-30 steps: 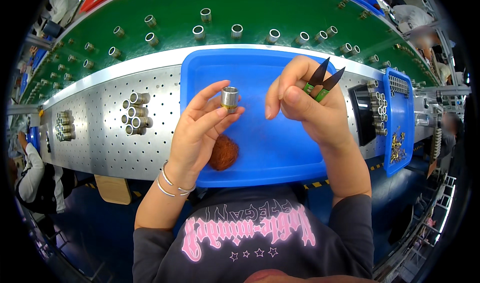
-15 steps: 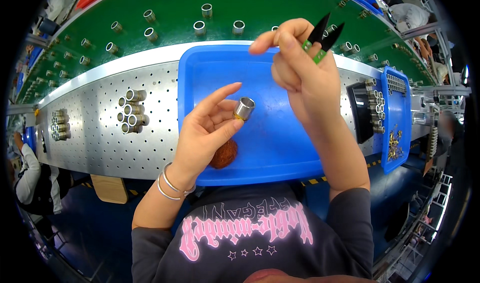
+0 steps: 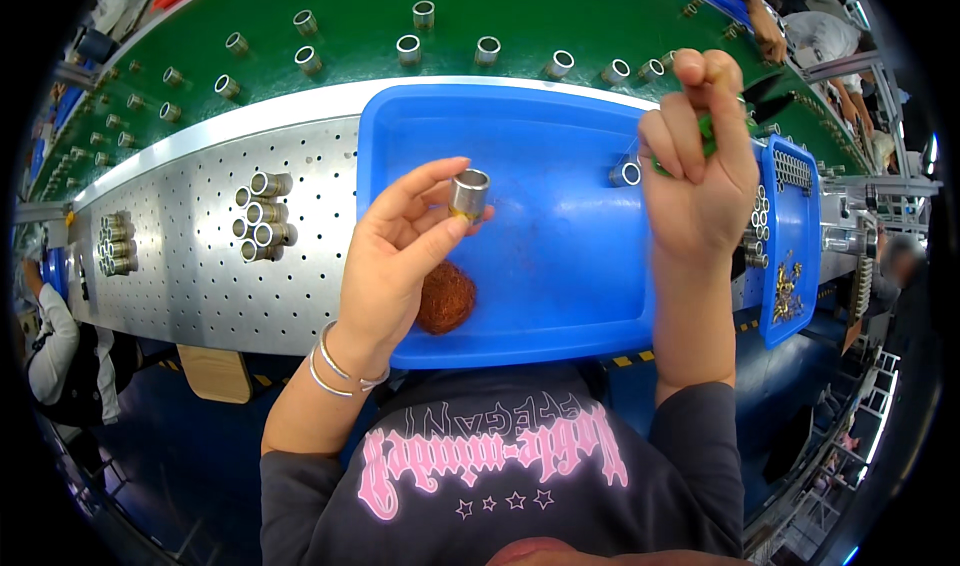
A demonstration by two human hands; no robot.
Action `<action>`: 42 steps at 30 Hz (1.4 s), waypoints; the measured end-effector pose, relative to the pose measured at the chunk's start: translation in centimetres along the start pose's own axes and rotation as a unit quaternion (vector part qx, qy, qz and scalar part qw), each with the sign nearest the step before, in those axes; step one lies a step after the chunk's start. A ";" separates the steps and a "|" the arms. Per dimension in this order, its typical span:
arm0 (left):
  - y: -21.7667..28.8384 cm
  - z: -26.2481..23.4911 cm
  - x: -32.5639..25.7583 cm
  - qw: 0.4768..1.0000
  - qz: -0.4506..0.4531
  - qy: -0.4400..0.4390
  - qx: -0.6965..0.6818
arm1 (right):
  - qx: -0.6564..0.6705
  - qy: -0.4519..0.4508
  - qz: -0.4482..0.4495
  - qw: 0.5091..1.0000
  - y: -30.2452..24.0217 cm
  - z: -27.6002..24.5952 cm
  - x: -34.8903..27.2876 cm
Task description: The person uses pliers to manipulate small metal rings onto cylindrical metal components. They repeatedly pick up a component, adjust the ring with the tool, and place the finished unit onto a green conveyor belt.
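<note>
Above the blue tray, my left hand grips a short silver metal sleeve with its mouth tilted up. A yellowish band shows at its lower end, by my thumb. My right hand is raised over the tray's right side, fingers curled around green-handled thread snips whose black blades point away to the right. Its thumb and forefinger come together at the top; a faint thin strand shows beside the curled fingers. Below my left hand lies a ball of copper-brown wire. Another metal sleeve lies near my right hand.
Several sleeves stand grouped on the perforated metal table. More sleeves are spread over the green belt. At right, a smaller blue tray holds small brass-coloured parts. A co-worker's hand reaches over the belt.
My right hand has moved right and slightly down with the snips. My left hand has shifted slightly left and up with the sleeve. Sleeves on the belt have drifted right; a co-worker's hand has appeared.
</note>
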State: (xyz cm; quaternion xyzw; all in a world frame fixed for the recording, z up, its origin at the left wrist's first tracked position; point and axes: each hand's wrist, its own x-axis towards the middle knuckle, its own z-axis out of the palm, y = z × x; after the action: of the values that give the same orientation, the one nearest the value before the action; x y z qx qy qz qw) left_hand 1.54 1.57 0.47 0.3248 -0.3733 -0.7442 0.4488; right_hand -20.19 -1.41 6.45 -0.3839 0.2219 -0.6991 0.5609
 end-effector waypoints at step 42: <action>0.3 -0.9 0.6 0.996 0.008 0.074 -0.053 | -0.586 -0.215 -0.003 0.781 4.5 2.2 -2.3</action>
State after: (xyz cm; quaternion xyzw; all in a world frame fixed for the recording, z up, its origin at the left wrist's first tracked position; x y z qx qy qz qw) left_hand 2.16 0.68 0.16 0.3513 -0.3020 -0.7332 0.4979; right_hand -15.51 -0.20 3.76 -0.7795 0.4614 -0.3354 0.2588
